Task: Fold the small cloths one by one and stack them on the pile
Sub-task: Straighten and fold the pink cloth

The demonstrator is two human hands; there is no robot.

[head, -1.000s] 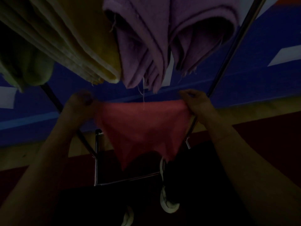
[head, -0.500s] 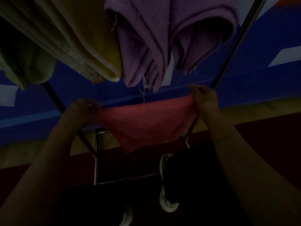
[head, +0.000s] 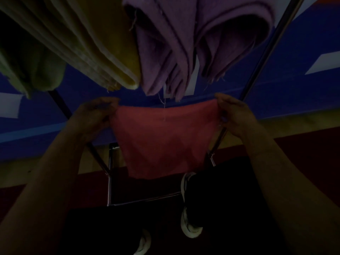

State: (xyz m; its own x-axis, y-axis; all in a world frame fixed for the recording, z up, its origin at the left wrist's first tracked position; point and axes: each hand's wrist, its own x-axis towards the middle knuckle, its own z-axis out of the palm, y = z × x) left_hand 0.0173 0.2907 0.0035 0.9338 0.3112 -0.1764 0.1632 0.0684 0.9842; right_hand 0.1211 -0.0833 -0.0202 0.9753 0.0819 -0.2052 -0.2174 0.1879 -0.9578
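A small pink-red cloth (head: 163, 140) hangs stretched between my two hands in the middle of the dim view. My left hand (head: 93, 116) pinches its upper left corner, and my right hand (head: 235, 115) pinches its upper right corner. The top edge runs nearly level and the lower edge hangs straight above my shoes. Folded cloths hang just above it: purple ones (head: 184, 43) at the centre and right, a yellow one (head: 95, 43) to the left, a green one (head: 33, 70) at the far left.
The metal rack's slanted legs (head: 261, 56) and its floor frame (head: 110, 173) stand right behind the pink cloth. My white-soled shoes (head: 187, 218) are on the dark red floor below. A blue wall with white patches lies beyond.
My hands spread the pink cloth wider and levelled its top edge. Its lower part, bunched and pointed before, now hangs longer with a straight bottom edge.
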